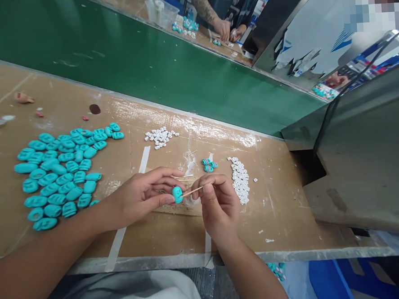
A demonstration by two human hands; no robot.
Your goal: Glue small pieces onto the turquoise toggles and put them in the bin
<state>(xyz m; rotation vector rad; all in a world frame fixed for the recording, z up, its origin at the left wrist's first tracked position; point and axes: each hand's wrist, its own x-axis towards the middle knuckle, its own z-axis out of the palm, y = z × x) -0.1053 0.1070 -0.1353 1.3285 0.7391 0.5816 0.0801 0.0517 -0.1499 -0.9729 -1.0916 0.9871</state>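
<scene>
- The turquoise piece is held above the desk, pinched between the thumb and fingers of the left hand.
- The right hand has thumb and fingers closed around a thin stick, its far end at the turquoise piece; whether it touches is too small to tell.
- Under the hands, partly hidden, lies a small clear dish, with more thin sticks just behind.
- Beyond the right hand sits a little cluster of turquoise-and-pink pieces.
- Small white pieces lie in two groups, one behind the left hand, one right of the right hand.
- Many turquoise blocks spread across the desk's left side.
- Past the desk runs a green strip; across it, a co-worker's hands are near small pieces.
</scene>
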